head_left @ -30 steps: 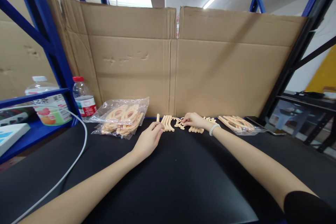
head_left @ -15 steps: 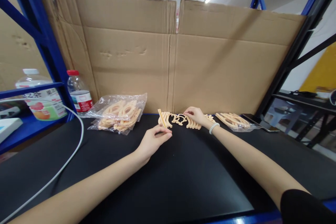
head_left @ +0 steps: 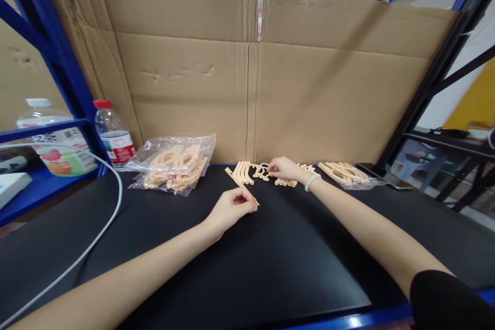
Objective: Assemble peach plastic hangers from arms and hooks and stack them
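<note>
My left hand (head_left: 230,210) is closed in a pinch on a thin, flat wooden strip (head_left: 234,178), which slants up and to the left above the black table. Farther back, my right hand (head_left: 285,168) is closed, its fingertips pinching at the edge of a small curved wooden piece (head_left: 264,171). Left of that piece, several curved wooden strips (head_left: 243,171) lie side by side. More slim curved pieces (head_left: 286,182) sit in a row under my right hand, partly hidden by it.
Clear plastic bags of wooden cut-out pieces (head_left: 176,167) lie at the back left; another bag (head_left: 346,172) lies at right, beside a phone (head_left: 382,178). A red-capped bottle (head_left: 115,136) and a white cable (head_left: 110,216) are at left. Cardboard (head_left: 185,87) walls off the back.
The strip in my left hand has tilted from nearly upright to a flatter slant, and that hand has shifted slightly toward me. My right hand has moved slightly left. The camera view has shifted a little.
</note>
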Available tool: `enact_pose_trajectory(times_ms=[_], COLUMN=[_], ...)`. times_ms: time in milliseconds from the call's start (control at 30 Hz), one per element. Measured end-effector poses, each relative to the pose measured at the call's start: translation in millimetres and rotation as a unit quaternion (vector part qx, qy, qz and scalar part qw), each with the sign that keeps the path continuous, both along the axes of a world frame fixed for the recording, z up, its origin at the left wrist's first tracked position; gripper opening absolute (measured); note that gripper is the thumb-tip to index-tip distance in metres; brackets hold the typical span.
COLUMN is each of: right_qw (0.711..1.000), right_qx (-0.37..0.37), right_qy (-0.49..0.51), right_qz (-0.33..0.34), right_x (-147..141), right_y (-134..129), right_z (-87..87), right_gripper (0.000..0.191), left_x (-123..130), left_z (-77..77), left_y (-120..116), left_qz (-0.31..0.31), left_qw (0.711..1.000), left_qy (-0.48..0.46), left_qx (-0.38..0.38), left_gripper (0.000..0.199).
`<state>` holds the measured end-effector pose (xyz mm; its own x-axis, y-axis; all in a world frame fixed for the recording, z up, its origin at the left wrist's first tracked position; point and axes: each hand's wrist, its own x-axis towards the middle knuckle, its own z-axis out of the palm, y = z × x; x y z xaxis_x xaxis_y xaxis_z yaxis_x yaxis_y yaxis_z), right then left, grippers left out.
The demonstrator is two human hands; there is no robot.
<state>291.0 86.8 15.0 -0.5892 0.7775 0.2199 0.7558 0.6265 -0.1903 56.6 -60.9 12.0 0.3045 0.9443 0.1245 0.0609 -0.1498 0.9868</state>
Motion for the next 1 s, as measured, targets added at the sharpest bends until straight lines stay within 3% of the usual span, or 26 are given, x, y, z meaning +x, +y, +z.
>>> enact_pose_trajectory(times_ms=[233, 467, 533, 600, 667, 700, 767, 867, 1000], right_qw=[0.989, 0.927, 0.908, 0.887, 0.863, 0.852, 0.83, 0.796, 0.711], right_qx=[0.05, 0.06, 0.016, -0.042, -0.097, -0.122, -0.168, -0.23, -0.305], right_qy=[0.13, 0.358, 0.411, 0.455, 0.492, 0.507, 0.531, 0.559, 0.633], right_qz=[-0.049, -0.097, -0.085, -0.069, -0.056, -0.051, -0.043, -0.036, -0.024], right_x=[5, 12, 15, 17, 18, 17, 16, 14, 10], right_y=[-4, -29, -46, -67, -88, -99, -117, -135, -144], right_z=[7.1, 20.0, 23.0, 22.7, 18.9, 16.0, 9.4, 0.9, -5.4], right_gripper=[0.017, 0.014, 0.022, 0.03, 0.035, 0.037, 0.037, 0.036, 0.031], left_x=[1, 5, 6, 6, 6, 6, 7, 8, 9], left_z=[-6.3, -10.7, -7.1, -3.8, -1.8, -1.2, -0.4, 1.9, 3.5], left_y=[1, -9, -17, -23, -26, -28, -29, -31, -29], left_qz=[-0.017, -0.019, -0.068, -0.13, -0.169, -0.172, -0.163, -0.139, -0.095], left_qw=[0.996, 0.976, 0.95, 0.892, 0.832, 0.82, 0.816, 0.834, 0.864], left_qy=[0.076, 0.157, 0.21, 0.302, 0.379, 0.395, 0.399, 0.378, 0.359], left_qx=[0.048, 0.147, 0.222, 0.312, 0.368, 0.377, 0.385, 0.377, 0.341], left_gripper=[0.013, 0.008, 0.028, 0.043, 0.044, 0.041, 0.034, 0.025, 0.021])
